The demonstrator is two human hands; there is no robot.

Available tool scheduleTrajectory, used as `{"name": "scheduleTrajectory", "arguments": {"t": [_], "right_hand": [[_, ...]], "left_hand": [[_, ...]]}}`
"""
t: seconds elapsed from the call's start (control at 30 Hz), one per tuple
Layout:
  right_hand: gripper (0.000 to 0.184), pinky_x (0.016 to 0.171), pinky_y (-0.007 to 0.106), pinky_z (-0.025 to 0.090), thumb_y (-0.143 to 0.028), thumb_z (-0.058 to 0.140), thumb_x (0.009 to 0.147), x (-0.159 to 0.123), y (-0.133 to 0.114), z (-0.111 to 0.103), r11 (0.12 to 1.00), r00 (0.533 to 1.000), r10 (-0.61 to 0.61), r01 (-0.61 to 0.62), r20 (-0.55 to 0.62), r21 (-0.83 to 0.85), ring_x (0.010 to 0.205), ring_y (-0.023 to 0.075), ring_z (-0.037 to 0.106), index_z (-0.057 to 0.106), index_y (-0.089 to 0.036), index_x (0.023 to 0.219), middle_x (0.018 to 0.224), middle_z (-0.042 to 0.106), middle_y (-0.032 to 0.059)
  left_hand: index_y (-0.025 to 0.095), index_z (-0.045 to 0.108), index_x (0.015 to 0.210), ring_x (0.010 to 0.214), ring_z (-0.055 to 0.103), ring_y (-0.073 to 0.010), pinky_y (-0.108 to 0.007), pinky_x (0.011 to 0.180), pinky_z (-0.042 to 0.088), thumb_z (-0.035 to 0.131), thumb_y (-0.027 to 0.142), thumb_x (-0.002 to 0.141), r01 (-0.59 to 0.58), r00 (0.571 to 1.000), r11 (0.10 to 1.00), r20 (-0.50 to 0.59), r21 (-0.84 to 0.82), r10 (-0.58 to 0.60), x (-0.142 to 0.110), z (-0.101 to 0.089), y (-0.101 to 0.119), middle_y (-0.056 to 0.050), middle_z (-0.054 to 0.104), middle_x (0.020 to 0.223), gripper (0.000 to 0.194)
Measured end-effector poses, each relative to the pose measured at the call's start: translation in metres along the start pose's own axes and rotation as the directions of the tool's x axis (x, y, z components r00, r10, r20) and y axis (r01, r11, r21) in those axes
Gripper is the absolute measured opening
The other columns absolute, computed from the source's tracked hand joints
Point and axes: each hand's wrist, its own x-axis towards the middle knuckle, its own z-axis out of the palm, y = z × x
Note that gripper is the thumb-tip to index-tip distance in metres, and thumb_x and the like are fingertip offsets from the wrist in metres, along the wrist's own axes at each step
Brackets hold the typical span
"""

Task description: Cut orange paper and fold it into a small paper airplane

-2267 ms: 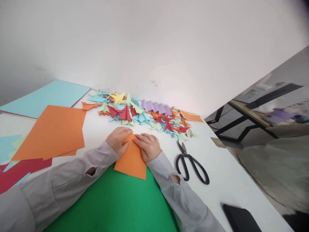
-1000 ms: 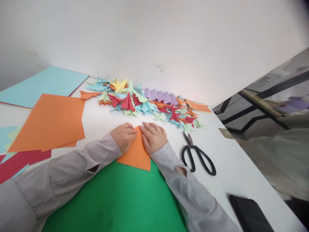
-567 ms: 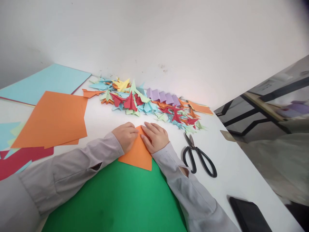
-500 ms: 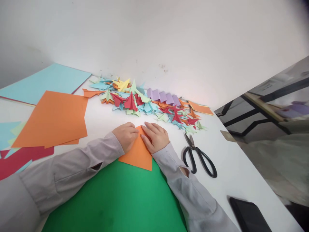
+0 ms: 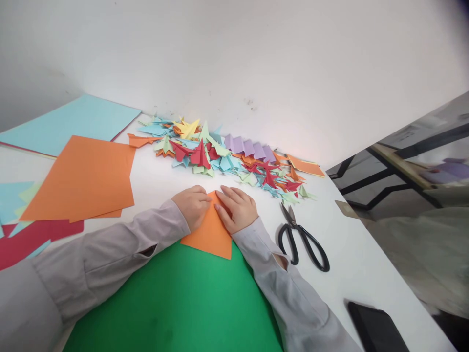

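A folded piece of orange paper lies in front of me, its narrow tip pointing away and its wide edge over a green sheet. On the paper's left side, my left hand is closed, with thumb and fingertips pinching near the tip. From the right, my right hand rests with fingers stretched out, fingertips touching the paper by its tip. The hands cover parts of both slanted edges.
Black-handled scissors lie right of my right hand, a dark phone-like object nearer. Folded paper pieces pile along the wall. Orange sheets, light blue sheets and red paper lie left.
Both hands keep their places on the orange paper. The whole view has shifted very slightly; nothing was taken hold of or let go.
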Motion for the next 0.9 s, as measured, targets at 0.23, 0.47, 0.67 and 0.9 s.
{"name": "scheduleTrajectory", "arguments": {"t": [0.23, 0.47, 0.67, 0.9], "right_hand": [[0.038, 0.089, 0.04, 0.034, -0.039, 0.041, 0.085, 0.0, 0.005, 0.003, 1.0, 1.0, -0.028, 0.028, 0.014, 0.001, 0.111, 0.0254, 0.046, 0.057, -0.023, 0.115, 0.123, 0.056, 0.0041], [0.038, 0.089, 0.04, 0.035, -0.039, 0.041, 0.085, 0.0, 0.004, 0.003, 1.0, 1.0, -0.025, 0.025, 0.011, -0.002, 0.111, 0.0258, 0.046, 0.057, -0.023, 0.116, 0.123, 0.056, 0.0039], [0.038, 0.089, 0.04, 0.034, -0.039, 0.041, 0.085, 0.0, 0.004, 0.003, 1.0, 0.999, -0.03, 0.03, 0.012, -0.002, 0.111, 0.0256, 0.046, 0.057, -0.023, 0.116, 0.123, 0.056, 0.004], [0.037, 0.09, 0.039, 0.033, -0.039, 0.04, 0.086, 0.0, 0.001, 0.002, 1.0, 1.0, -0.008, 0.008, 0.0, -0.003, 0.111, 0.0255, 0.046, 0.058, -0.023, 0.114, 0.122, 0.057, 0.0039]], "left_hand": [[0.01, 0.066, 0.076, 0.08, 0.057, -0.0197, -0.034, 0.074, 0.051, 0.045, 0.007, 0.07, 0.015, 0.999, 1.0, 0.052, -0.017, -0.014, 0.002, -0.005, 0.001, -0.011, 0.068, 0.086, 0.022], [0.01, 0.065, 0.072, 0.075, 0.058, -0.0184, -0.032, 0.072, 0.052, 0.041, 0.006, 0.07, -0.048, 0.999, 0.999, 0.001, 0.014, 0.048, 0.004, -0.008, 0.001, -0.011, 0.069, 0.082, 0.025], [0.011, 0.065, 0.069, 0.072, 0.057, -0.0177, -0.03, 0.072, 0.052, 0.039, 0.007, 0.071, -0.06, 0.998, 0.997, 0.022, 0.044, 0.059, 0.005, -0.009, 0.001, -0.01, 0.069, 0.078, 0.027], [0.012, 0.066, 0.066, 0.07, 0.057, -0.0172, -0.029, 0.07, 0.051, 0.041, 0.008, 0.068, -0.062, 0.998, 0.994, 0.029, 0.085, 0.059, 0.003, 0.001, -0.001, -0.01, 0.069, 0.075, 0.025]]}}
